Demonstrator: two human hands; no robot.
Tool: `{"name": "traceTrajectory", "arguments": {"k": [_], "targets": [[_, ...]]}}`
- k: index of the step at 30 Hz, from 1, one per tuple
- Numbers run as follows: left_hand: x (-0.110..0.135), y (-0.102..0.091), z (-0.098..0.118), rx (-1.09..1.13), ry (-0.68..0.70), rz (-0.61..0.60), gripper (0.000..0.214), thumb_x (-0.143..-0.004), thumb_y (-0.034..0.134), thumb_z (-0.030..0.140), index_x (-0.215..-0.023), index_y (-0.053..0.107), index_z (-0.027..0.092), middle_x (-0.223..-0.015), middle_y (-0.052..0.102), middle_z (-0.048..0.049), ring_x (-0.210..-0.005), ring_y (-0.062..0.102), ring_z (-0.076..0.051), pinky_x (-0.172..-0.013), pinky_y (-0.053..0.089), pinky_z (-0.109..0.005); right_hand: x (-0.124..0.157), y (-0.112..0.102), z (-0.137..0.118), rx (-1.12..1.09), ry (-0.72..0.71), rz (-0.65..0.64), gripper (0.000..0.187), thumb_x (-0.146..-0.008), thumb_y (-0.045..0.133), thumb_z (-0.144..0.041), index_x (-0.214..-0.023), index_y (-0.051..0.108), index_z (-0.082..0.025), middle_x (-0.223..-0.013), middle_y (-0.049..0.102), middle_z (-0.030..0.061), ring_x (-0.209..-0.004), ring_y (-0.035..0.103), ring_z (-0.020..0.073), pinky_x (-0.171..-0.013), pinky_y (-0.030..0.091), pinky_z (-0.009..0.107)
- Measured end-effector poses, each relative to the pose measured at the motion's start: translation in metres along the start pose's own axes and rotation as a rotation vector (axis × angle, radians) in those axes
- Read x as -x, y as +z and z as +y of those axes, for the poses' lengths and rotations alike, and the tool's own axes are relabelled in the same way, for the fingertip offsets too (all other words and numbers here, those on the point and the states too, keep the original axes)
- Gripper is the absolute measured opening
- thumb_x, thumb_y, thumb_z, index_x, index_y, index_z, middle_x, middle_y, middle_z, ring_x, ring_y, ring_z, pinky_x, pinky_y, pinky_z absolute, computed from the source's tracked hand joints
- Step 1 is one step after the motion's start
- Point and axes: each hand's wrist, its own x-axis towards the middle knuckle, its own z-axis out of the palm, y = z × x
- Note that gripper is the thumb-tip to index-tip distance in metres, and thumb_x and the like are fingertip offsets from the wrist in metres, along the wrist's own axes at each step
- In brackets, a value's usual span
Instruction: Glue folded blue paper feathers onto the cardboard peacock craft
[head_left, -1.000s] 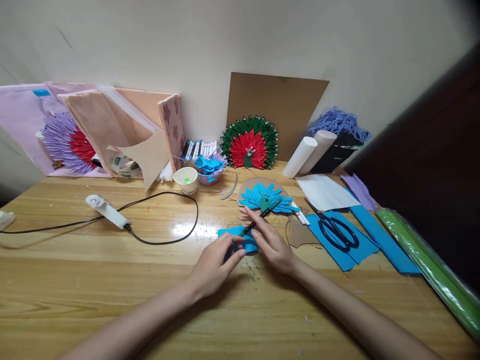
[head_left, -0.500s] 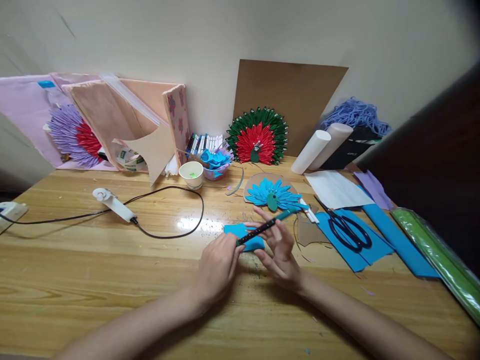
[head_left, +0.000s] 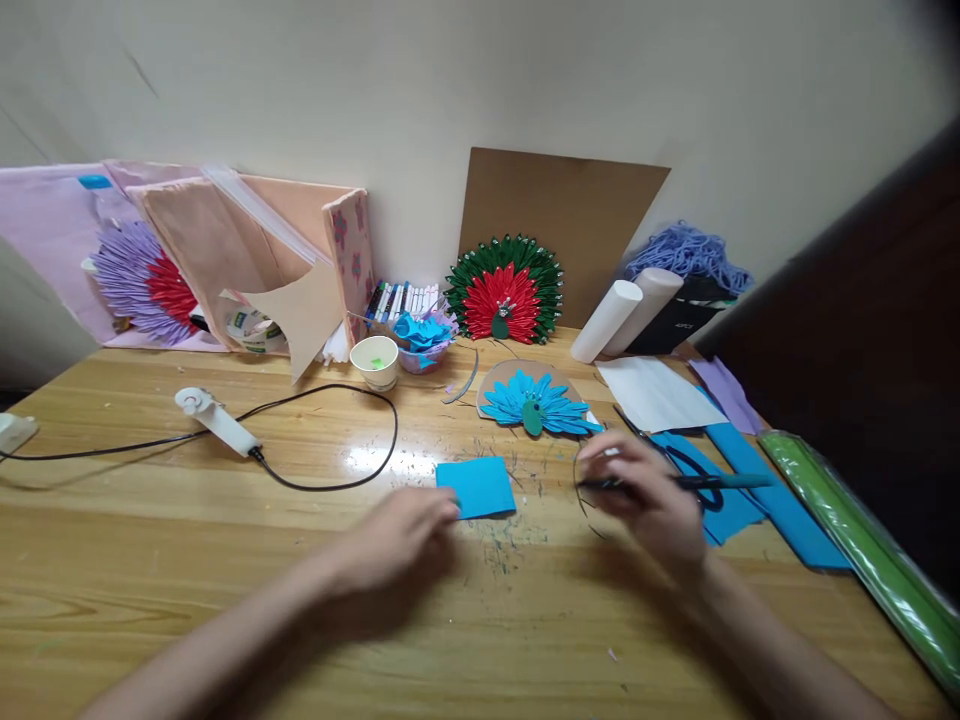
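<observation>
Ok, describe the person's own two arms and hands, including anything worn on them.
Both forearms are bare, with no sleeves, watch or bracelet in sight. The left hand and right hand are ungloved, though too blurred to rule out thin rings.

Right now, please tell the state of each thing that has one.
Pen: held in right hand
Left hand: fingers curled, contents unclear
Blue rectangle: flat on table
Cup: upright, open, green scrap inside
Bowl: heaped with scraps
Scissors: partly hidden, blades unclear
Green roll: plastic-wrapped
Corded tool: lying down, power unclear
</observation>
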Motion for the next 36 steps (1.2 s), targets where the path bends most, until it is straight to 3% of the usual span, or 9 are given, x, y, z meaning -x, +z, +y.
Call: {"name": "traceTrajectory", "arguments": {"k": [2, 5, 8, 11, 16, 23, 27, 31, 36], "targets": [[-0.002, -0.015, -0.018, -0.061, -0.133, 0.122, 0.044, -0.094, 0.022, 0.039, -0.068, 0.049, 0.017, -0.064, 0.051, -0.0006, -0.061, 0.046, -0.013, -0.058, 0.036, -0.025, -0.002, -0.015, 0.004, 0.006, -0.002, 0.084, 0.021, -0.091, 0.040, -0.035, -0.102, 0.055, -0.027, -0.055, 0.050, -0.0037, -0.037, 0.039, 0.0095, -0.037, 0.033, 0.022], [-0.020, -0.022, -0.045, -0.298, -0.076, 0.271, 0.033, -0.092, 0.034, 0.036, -0.082, 0.059, 0.016, -0.087, 0.056, -0.0065, -0.080, 0.050, -0.018, -0.069, 0.040, -0.030, -0.007, -0.011, 0.018, 0.290, -0.070, -0.139, 0.015, -0.087, 0.052, -0.028, -0.098, 0.060, -0.024, -0.078, 0.066, 0.0033, -0.072, 0.064, 0.0181, -0.066, 0.052, 0.031], [-0.043, -0.015, -0.057, -0.518, -0.024, 0.375, 0.028, -0.091, 0.039, 0.031, -0.094, 0.060, 0.014, -0.096, 0.055, -0.0113, -0.086, 0.049, -0.022, -0.071, 0.042, -0.034, -0.010, 0.011, 0.039, 0.458, -0.270, -0.345, 0.019, -0.088, 0.048, -0.023, -0.099, 0.063, -0.024, -0.108, 0.067, 0.0059, -0.104, 0.060, 0.0218, -0.096, 0.043, 0.040], [-0.052, -0.001, -0.049, -0.599, 0.025, 0.471, 0.028, -0.092, 0.037, 0.026, -0.103, 0.057, 0.010, -0.105, 0.056, -0.0149, -0.095, 0.049, -0.024, -0.079, 0.044, -0.038, -0.009, 0.025, 0.058, 0.539, -0.328, -0.402, 0.022, -0.089, 0.046, -0.019, -0.104, 0.061, -0.024, -0.115, 0.064, 0.0053, -0.111, 0.057, 0.0197, -0.103, 0.037, 0.041], [-0.040, 0.025, -0.017, -0.552, 0.441, 0.219, 0.031, -0.093, 0.033, 0.027, -0.113, 0.052, 0.012, -0.112, 0.058, -0.0105, -0.104, 0.052, -0.021, -0.090, 0.043, -0.035, -0.006, 0.023, 0.070, 0.535, -0.329, -0.353, 0.025, -0.090, 0.041, -0.016, -0.103, 0.061, -0.024, -0.115, 0.064, 0.0054, -0.110, 0.057, 0.0185, -0.097, 0.044, 0.038], [-0.032, 0.037, -0.010, -0.473, 0.304, 0.035, 0.048, -0.091, 0.031, 0.043, -0.125, 0.044, 0.012, -0.128, 0.049, -0.0136, -0.109, 0.050, -0.026, -0.087, 0.045, -0.038, -0.006, 0.016, 0.076, 0.493, -0.273, -0.342, 0.025, -0.089, 0.041, -0.016, -0.105, 0.058, -0.024, -0.110, 0.065, 0.0055, -0.109, 0.058, 0.0183, -0.094, 0.046, 0.036], [-0.032, 0.034, -0.013, -0.463, 0.282, -0.002, 0.053, -0.090, 0.031, 0.050, -0.131, 0.042, 0.020, -0.137, 0.040, -0.0133, -0.110, 0.048, -0.028, -0.089, 0.042, -0.043, -0.007, 0.017, 0.071, 0.470, -0.169, -0.147, 0.021, -0.089, 0.045, -0.025, -0.104, 0.059, -0.025, -0.100, 0.066, 0.0047, -0.097, 0.062, 0.0198, -0.089, 0.046, 0.036], [-0.032, 0.035, -0.016, -0.421, 0.249, -0.005, 0.056, -0.086, 0.034, 0.056, -0.135, 0.037, 0.028, -0.145, 0.030, -0.0097, -0.118, 0.041, -0.031, -0.095, 0.036, -0.048, -0.006, 0.027, 0.059, 0.168, 0.008, -0.019, 0.032, -0.093, 0.031, -0.035, -0.118, 0.050, -0.025, -0.082, 0.060, 0.0028, -0.081, 0.060, 0.0177, -0.077, 0.048, 0.033], [-0.032, 0.038, -0.020, -0.405, 0.225, -0.001, 0.062, -0.084, 0.035, 0.061, -0.138, 0.031, 0.031, -0.150, 0.019, -0.0084, -0.132, 0.024, -0.033, -0.102, 0.027, -0.051, -0.005, 0.039, 0.062, 0.062, 0.111, -0.058, 0.014, -0.085, 0.050, -0.028, -0.097, 0.052, -0.022, -0.090, 0.057, 0.0021, -0.083, 0.056, 0.0154, -0.073, 0.045, 0.027]]}}
